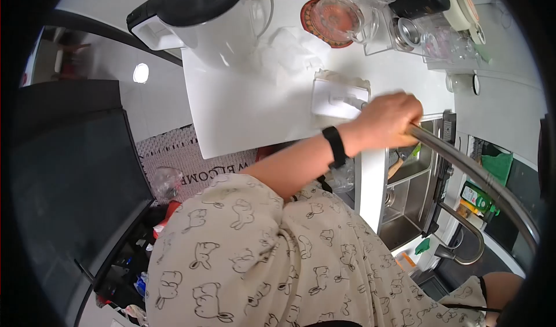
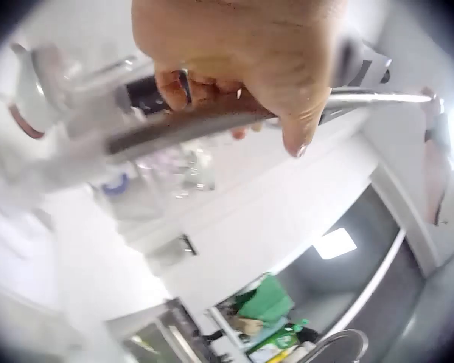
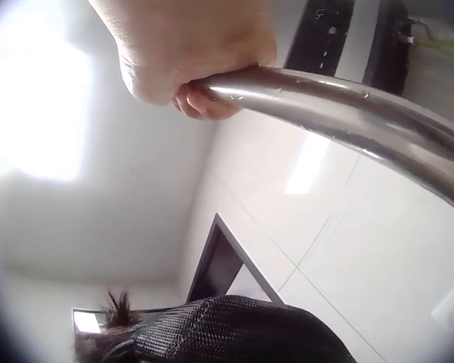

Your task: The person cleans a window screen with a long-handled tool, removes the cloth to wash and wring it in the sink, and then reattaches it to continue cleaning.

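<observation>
My left hand (image 1: 388,118), with a black band at the wrist, grips the metal pole (image 1: 475,173) of a flat mop. The pole's short lower end runs to a white mop head (image 1: 339,98) with a fluffy pad showing round its edges. In the head view that mop head lies over the white countertop (image 1: 249,115). The left wrist view has the fingers curled round the pole (image 2: 189,128), which is blurred. Higher up, my right hand (image 3: 204,53) holds the same shiny pole (image 3: 340,110); the head view leaves this hand out of frame.
A kettle (image 1: 214,37) with a black lid stands at the countertop's far left, near crumpled white tissue (image 1: 295,49). Behind are a red patterned mat (image 1: 311,17) with a glass pot (image 1: 339,20) and several jars. Right of the mop head is a steel sink (image 1: 402,211) with a curved faucet (image 1: 478,240).
</observation>
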Available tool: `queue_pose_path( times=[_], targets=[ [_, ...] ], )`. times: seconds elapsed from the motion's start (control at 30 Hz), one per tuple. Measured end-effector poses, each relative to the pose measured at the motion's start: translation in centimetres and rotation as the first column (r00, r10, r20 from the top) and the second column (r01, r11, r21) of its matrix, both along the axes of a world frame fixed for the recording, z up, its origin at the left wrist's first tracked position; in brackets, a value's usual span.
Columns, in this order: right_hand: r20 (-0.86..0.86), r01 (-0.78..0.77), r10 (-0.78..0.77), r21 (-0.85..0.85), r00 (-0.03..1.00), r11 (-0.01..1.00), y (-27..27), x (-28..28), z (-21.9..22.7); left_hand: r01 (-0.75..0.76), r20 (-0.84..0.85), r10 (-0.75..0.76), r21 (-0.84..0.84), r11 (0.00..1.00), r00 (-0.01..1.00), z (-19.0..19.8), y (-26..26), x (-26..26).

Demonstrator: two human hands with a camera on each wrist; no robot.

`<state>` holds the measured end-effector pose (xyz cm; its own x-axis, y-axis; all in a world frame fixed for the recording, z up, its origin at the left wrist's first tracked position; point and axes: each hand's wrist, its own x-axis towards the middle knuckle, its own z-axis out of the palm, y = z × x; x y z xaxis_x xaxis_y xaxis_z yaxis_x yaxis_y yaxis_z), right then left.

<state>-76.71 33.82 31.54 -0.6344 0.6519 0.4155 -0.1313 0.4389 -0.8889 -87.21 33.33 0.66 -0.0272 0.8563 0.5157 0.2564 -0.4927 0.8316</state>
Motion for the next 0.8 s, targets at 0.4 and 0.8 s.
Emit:
queue_pose_path(
  times=[0.4, 0.8],
  targets=[
    [0.09, -0.018, 0.021, -0.031, 0.996, 0.999, -0.6, 1.0, -2.3, -0.238, -0.478, 0.089, -0.26, 0.936, 0.874, -12.1, -2.6, -5.0],
    [0.059, 0.082, -0.081, -0.024, 0.995, 0.996, -0.9, 1.0, -3.6, -0.154, -0.472, 0.056, -0.171, 0.973, 0.88, -13.1, -2.0, -4.6]
  ],
)
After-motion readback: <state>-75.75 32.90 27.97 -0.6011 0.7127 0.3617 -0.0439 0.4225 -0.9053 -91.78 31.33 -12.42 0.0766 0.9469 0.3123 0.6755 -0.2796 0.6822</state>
